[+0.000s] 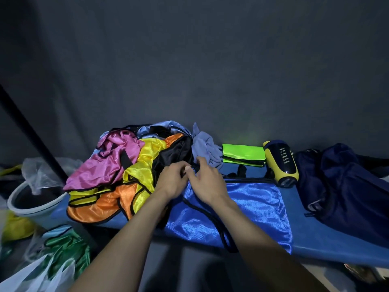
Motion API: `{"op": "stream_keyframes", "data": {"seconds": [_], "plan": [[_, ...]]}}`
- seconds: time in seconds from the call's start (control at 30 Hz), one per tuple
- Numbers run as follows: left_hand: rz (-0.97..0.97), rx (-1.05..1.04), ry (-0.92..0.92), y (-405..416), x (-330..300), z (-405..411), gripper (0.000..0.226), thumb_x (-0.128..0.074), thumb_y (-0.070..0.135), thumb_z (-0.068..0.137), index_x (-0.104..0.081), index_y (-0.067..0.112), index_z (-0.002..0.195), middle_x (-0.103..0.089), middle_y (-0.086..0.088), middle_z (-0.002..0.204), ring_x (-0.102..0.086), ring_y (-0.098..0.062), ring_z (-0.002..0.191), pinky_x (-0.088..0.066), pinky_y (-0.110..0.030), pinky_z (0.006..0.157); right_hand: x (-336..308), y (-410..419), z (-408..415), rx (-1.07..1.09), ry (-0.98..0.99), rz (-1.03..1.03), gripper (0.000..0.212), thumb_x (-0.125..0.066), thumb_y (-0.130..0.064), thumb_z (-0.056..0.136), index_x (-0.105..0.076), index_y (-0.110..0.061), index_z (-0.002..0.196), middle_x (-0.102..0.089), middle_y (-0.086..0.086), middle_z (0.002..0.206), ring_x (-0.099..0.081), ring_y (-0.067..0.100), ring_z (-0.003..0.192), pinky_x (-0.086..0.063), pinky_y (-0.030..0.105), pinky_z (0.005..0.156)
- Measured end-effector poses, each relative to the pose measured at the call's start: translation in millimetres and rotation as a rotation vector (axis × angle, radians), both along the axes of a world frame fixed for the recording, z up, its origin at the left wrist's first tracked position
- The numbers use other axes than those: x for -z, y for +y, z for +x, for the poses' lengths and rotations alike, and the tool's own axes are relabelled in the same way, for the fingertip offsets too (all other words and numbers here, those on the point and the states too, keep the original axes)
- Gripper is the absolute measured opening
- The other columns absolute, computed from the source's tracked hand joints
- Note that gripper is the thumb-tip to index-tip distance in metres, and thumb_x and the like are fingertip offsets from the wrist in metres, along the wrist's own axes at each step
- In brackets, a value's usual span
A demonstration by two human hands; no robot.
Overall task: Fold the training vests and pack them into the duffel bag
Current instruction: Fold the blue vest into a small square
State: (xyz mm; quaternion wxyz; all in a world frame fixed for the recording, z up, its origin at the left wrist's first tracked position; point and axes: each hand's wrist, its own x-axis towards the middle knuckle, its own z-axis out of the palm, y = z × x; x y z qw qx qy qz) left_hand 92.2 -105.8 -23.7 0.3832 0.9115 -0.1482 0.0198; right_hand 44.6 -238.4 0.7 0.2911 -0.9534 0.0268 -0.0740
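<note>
Both our forearms reach out over the blue bench; our left hand and right hand pinch the top edge of the blue vest, spread flat beneath them. Crumpled vests heap just left, navy duffel bag far right, against a dark wall; the yellow-black bottle has unreadable lettering.

The yellow-and-black bottle carries a row of pale marks. They are too small to read. No other text shows.

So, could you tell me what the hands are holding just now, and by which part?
Both hands, left and right, pinch the blue vest at its black-trimmed top edge.
</note>
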Motion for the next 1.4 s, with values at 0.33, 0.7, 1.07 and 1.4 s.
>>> {"op": "stream_keyframes", "data": {"seconds": [0.33,0.7,1.07,1.4], "plan": [[0.04,0.081,0.034,-5.4,0.6,-6.9,0.04,-0.056,0.059,0.096,-0.056,0.031,0.125,-0.068,0.009,0.12,-0.064,-0.015,0.107,-0.052,-0.039,0.091,18.0,-53.1,-24.8,-0.303,0.061,0.375,0.053,-0.049,-0.015,0.106,-0.04,-0.03,0.156,-0.058,-0.012,0.143,-0.058,0.004,0.126,-0.044,0.023,0.108],[0.054,-0.028,-0.098,-10.7,5.5,0.8,0.021,-0.058,0.033,0.103,-0.068,0.024,0.119,-0.073,0.001,0.113,-0.066,-0.027,0.107,-0.052,-0.039,0.086,33.6,-180.2,-75.7,-0.191,0.099,-0.471,0.067,-0.012,-0.06,0.104,-0.02,-0.03,0.163,-0.01,-0.009,0.171,0.008,0.015,0.157,0.011,0.032,0.124],[0.373,0.073,-0.565,-50.3,-24.5,-41.1,0.038,-0.06,0.033,0.097,-0.061,0.018,0.132,-0.057,-0.008,0.128,-0.052,-0.033,0.111,-0.05,-0.045,0.088,40.5,-195.6,-99.7,-0.208,-0.083,-0.396,0.064,-0.025,-0.054,0.107,-0.036,-0.018,0.158,-0.024,-0.004,0.168,-0.012,0.014,0.157,-0.013,0.037,0.128],[0.087,0.277,-0.143,-48.7,-25.2,-102.3,0.052,-0.046,0.064,0.094,-0.062,0.02,0.072,-0.062,0.004,0.073,-0.059,-0.013,0.073,-0.05,-0.043,0.072,29.4,-208.9,-184.3,-0.02,0.074,-0.19,0.052,-0.062,-0.077,0.081,-0.037,-0.032,0.087,-0.051,-0.008,0.08,-0.051,0.009,0.069,-0.04,0.032,0.06]]}}
